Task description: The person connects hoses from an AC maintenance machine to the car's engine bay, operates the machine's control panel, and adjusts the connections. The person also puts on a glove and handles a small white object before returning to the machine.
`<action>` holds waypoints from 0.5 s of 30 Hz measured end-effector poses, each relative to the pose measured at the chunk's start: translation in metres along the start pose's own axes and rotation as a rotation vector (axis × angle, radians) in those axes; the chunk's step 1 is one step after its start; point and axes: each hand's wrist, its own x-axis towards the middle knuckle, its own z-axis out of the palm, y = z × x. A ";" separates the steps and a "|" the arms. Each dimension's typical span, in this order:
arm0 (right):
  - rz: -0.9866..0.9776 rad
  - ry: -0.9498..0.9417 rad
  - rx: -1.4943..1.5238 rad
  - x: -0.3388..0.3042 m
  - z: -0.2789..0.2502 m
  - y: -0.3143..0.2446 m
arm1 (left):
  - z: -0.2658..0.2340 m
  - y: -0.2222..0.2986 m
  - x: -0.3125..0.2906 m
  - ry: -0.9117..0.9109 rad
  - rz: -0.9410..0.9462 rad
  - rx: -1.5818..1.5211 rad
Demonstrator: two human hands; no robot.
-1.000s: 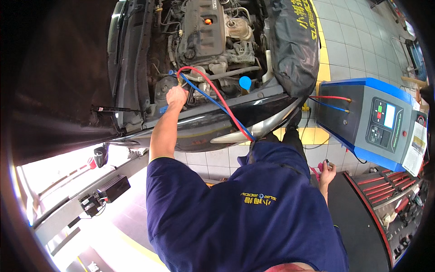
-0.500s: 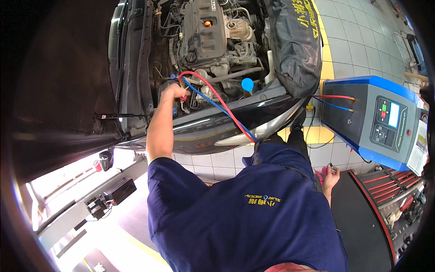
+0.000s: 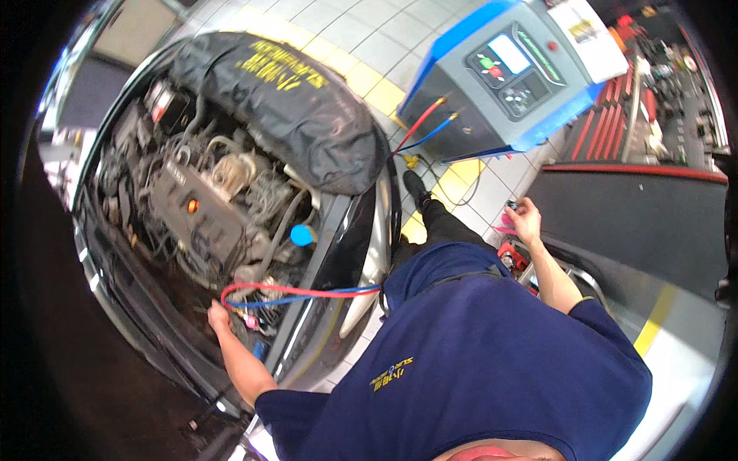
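My left hand point(image 3: 219, 315) is closed over the engine bay, at the end of the blue hose point(image 3: 323, 293); the fitting inside my fingers is mostly hidden. Beside it the red hose point(image 3: 300, 289) bends round toward a red coupler point(image 3: 251, 323) low among the engine parts. Both hoses run past my waist on the left side. My right hand point(image 3: 527, 221), held out by the black workbench, pinches a small dark object point(image 3: 511, 205) too small to name. Something pink point(image 3: 505, 223) shows just below those fingers.
A grey and blue service machine point(image 3: 461, 84) with a lit screen stands ahead, hoses on its side. A black cover point(image 3: 307, 131) drapes the car's fender. A blue funnel-like cap point(image 3: 302, 235) sits in the bay. A tool cart point(image 3: 630, 200) stands right; a cable lies on the tiles.
My view has turned to the right, so the car appears rotated and farther left. My left hand has moved away from the red coupler. My right hand still pinches the small object.
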 end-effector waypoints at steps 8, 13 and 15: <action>0.136 0.032 0.029 -0.033 -0.003 0.014 | -0.017 0.017 -0.014 -0.064 -0.161 0.077; 0.200 0.073 -0.008 -0.059 -0.003 0.042 | -0.030 0.019 -0.012 -0.143 0.181 0.431; 0.212 0.066 -0.055 -0.065 -0.004 0.051 | -0.028 0.011 -0.005 -0.281 -0.079 -0.039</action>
